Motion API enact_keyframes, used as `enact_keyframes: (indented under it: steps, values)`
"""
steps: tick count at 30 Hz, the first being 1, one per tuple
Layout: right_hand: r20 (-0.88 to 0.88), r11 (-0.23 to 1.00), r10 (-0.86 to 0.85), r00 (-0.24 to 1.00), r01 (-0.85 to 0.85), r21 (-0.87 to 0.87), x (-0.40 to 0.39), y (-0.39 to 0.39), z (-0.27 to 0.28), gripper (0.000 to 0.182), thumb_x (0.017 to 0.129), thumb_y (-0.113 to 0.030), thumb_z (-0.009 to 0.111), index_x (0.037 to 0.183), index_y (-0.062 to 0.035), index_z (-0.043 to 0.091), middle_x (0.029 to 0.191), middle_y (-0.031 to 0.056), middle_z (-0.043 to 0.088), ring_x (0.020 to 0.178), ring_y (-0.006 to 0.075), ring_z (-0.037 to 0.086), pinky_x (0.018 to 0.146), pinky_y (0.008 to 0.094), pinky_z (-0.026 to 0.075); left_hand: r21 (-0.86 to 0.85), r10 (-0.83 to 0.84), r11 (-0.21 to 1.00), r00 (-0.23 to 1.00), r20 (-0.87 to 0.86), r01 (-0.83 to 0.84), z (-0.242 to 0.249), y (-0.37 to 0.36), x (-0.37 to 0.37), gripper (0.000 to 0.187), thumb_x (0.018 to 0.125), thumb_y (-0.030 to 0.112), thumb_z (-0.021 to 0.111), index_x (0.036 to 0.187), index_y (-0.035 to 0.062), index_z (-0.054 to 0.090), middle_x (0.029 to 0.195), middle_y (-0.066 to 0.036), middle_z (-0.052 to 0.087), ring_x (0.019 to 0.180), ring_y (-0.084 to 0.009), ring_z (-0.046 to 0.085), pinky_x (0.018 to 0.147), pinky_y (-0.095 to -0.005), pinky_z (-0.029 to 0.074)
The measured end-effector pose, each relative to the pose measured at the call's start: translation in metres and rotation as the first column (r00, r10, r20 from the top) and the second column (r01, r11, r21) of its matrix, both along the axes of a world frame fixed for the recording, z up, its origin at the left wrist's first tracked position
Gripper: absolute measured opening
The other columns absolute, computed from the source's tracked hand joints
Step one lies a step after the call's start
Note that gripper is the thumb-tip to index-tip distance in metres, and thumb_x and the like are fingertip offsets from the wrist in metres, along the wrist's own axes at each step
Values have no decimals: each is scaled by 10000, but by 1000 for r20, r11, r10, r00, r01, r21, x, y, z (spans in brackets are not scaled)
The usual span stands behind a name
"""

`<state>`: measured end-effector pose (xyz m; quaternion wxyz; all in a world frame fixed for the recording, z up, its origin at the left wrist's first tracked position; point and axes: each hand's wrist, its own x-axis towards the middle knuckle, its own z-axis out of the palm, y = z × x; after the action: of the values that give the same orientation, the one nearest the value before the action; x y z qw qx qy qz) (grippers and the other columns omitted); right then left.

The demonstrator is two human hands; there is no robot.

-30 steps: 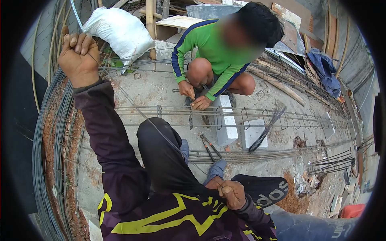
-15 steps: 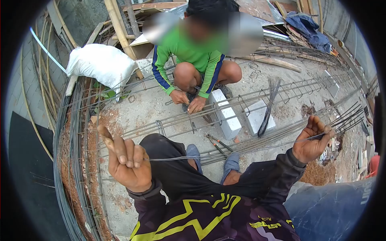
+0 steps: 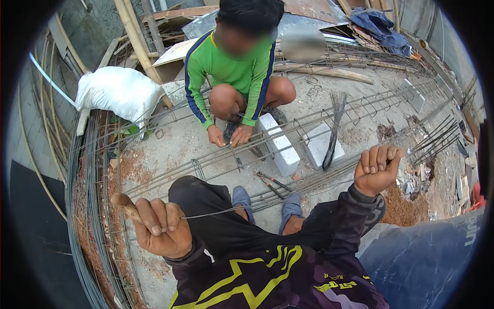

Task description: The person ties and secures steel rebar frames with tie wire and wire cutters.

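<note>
A few thin strands of tie wire (image 3: 216, 212) stretch across above my knees from hand to hand. My left hand (image 3: 160, 225) has its fingers curled round one end of them, palm up. On the other side my right hand (image 3: 377, 170) is closed, and the strands run up to its fist, where they become hard to see. Below the wire, pincers (image 3: 274, 185) with dark handles lie on the concrete between my feet. Beyond them runs a long rebar cage (image 3: 231, 154) made of bars and stirrups.
A co-worker (image 3: 226, 77) in a green shirt squats opposite, both hands at the cage. White blocks (image 3: 282, 149) prop it, and a bundle of loose wire (image 3: 335, 126) leans there. A white sack (image 3: 118, 95) and long rebars (image 3: 82, 206) lie left; a blue sheet (image 3: 422, 262) is right.
My right hand has come leftward, its fingers curled more tightly. My left hand has shifted slightly left and down in view. The co-worker's head has lowered, and the whole view has shifted somewhat.
</note>
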<state>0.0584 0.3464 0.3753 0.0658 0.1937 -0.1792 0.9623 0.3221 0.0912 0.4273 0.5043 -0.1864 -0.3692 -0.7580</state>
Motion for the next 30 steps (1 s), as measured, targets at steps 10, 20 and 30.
enact_keyframes:
  steps: [10, 20, 30]
  values:
    - [-433, 351, 768, 473, 256, 901, 112, -58, -77, 184, 819, -141, 676, 759, -11, 560, 589, 118, 544, 522, 287, 581, 483, 347, 421, -247, 72, 962, 982, -172, -114, 55, -59, -6, 271, 971, 61, 426, 1233, 52, 492, 653, 0, 424, 513, -60, 299, 435, -194, 288]
    - [-132, 151, 879, 458, -5, 989, 101, -58, -59, 271, 832, -219, 699, 693, -18, 583, 609, 76, 491, 555, 243, 492, 515, 354, 366, -99, 141, 983, 977, -161, -158, 27, -79, -4, 299, 985, 60, 385, 1276, 32, 451, 641, -3, 401, 495, -60, 287, 425, -191, 297]
    - [-101, 463, 489, 866, -160, 872, 87, -69, -71, 363, 937, -273, 571, 740, 31, 543, 697, 92, 504, 588, 118, 488, 501, 242, 361, 9, 125, 992, 987, -105, -124, 8, -64, 16, 274, 1012, 108, 356, 1224, 28, 511, 621, 10, 376, 500, -64, 267, 427, -209, 260]
